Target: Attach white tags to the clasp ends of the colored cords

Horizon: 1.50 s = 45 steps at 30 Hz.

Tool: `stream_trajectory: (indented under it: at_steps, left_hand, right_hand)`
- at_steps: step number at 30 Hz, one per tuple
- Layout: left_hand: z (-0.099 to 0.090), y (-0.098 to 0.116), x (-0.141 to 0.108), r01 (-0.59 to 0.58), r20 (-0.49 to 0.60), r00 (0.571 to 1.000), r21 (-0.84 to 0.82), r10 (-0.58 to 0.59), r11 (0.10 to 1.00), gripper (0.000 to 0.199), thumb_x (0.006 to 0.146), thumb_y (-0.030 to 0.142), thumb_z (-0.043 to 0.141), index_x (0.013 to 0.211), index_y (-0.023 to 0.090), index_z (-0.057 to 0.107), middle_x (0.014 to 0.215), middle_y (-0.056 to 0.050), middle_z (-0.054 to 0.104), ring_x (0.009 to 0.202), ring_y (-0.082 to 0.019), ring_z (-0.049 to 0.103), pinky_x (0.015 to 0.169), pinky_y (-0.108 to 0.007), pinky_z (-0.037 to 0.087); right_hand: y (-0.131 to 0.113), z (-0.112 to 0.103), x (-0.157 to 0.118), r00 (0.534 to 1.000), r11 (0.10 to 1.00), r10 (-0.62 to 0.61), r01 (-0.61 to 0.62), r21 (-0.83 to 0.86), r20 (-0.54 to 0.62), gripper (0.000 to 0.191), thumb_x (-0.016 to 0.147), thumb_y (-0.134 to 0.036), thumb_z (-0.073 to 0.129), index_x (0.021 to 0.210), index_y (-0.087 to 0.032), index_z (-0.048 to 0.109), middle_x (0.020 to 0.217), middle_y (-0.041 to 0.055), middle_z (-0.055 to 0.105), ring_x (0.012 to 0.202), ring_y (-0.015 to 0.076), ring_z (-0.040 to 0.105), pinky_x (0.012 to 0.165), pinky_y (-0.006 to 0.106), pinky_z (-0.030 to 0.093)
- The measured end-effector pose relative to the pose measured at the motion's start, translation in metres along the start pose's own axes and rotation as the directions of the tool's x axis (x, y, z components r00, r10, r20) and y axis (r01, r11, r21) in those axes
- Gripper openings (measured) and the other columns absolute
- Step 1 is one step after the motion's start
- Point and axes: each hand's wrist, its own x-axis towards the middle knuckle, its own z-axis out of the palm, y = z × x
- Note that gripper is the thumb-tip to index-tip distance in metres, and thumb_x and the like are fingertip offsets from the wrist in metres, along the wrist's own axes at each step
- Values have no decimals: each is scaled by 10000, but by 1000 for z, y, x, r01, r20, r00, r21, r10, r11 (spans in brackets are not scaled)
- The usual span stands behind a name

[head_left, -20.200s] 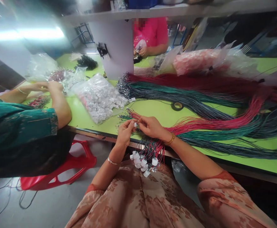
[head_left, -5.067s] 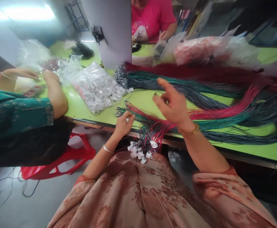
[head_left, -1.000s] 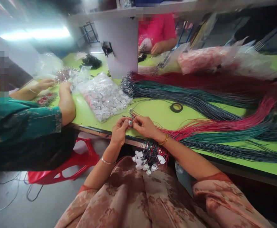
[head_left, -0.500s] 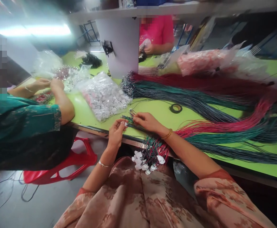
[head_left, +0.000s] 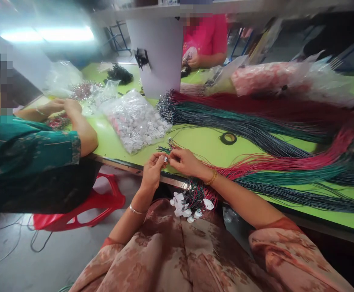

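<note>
My left hand (head_left: 152, 169) is closed, with a small white plastic connector (head_left: 165, 159) pinched between thumb and fingertips. My right hand (head_left: 183, 161) meets it there, its fingers pressed together on what looks like a thin wire, mostly hidden by the fingers. Just beyond both hands lie the metal-tipped ends of green and red wires (head_left: 161, 150). Below my right wrist, a bunch of wires with white connectors (head_left: 181, 207) hangs over the table edge onto my lap.
A clear bag of white connectors (head_left: 140, 123) lies ahead on the green table (head_left: 198, 144). Long wire bundles (head_left: 274, 164) stretch to the right, near a roll of black tape (head_left: 228, 138). One co-worker's arm (head_left: 86, 129) rests at left by a red stool (head_left: 82, 215); another person (head_left: 205, 44) sits opposite.
My right hand has drawn back from the wire tips, and its fingers now meet the connector in my left hand. The whole view has shifted slightly.
</note>
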Motion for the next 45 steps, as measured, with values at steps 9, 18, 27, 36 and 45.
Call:
stream_trajectory:
  at_steps: [9,18,27,36,45]
  left_hand:
    - [-1,-8,-1,-13,-56,998,38,15,999,262,708,362,778,819,155,662,692,11,629,588,-72,530,568,-196,402]
    - [-4,-11,-1,-48,9,999,212,47,976,220,742,369,732,794,171,650,696,7,621,594,-94,514,591,-212,401]
    - [-20,6,5,-278,216,961,724,175,632,49,783,185,625,775,205,669,587,29,544,545,-133,408,609,-256,342]
    - [-22,2,-1,-143,120,988,527,93,838,217,792,368,665,882,171,664,654,17,576,607,-113,522,611,-232,395]
    - [-6,6,2,45,62,997,55,-48,997,285,684,342,794,851,163,648,781,-2,642,616,-70,547,584,-199,407]
  right_hand:
    - [1,5,-5,999,1000,-1,2,-14,51,133,845,-182,512,728,-169,574,652,5,594,571,111,453,572,239,294]
    - [10,0,-2,996,995,32,-24,-93,87,225,888,-251,488,703,-167,583,633,10,583,572,119,452,583,254,277]
    - [58,-22,12,979,875,191,-139,-465,66,97,840,-262,573,795,-188,617,819,53,682,722,171,551,612,271,281]
    - [45,-26,12,963,765,234,-95,-637,137,202,940,-258,412,972,-162,588,950,131,692,753,213,603,621,285,325]
    - [38,-24,37,974,972,217,-210,106,-62,127,769,-286,546,734,-164,552,637,-15,548,595,118,464,579,248,345]
